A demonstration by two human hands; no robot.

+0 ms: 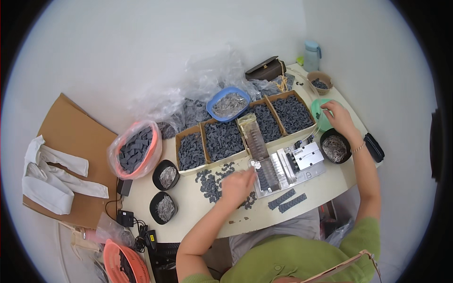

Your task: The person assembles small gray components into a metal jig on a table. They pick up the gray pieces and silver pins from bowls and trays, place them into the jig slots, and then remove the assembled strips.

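Observation:
My left hand (pixel 237 187) is closed at the left edge of a metal fixture (pixel 278 174), its fingertips pressed together against it. Whatever they pinch is too small to make out. Dark grey pieces sit in rows in the fixture's slots, and a clear ribbed strip (pixel 255 141) runs up from it towards the back. Over a green bowl (pixel 321 123) at the right, my right hand (pixel 339 119) has its thumb and fingers drawn together. A tiny dark spot shows near those fingertips, but what they hold is unclear. Loose grey pieces (pixel 210 185) lie beside my left hand.
Divided cardboard trays (pixel 204 141) of grey pieces line the back, with a blue basin (pixel 230 104) of metal pins behind. Black bowls of pins stand left (pixel 166 174) and right (pixel 335 146). Two grey strips (pixel 292 203) lie near the front edge. A pink basket (pixel 155 141) stands far left.

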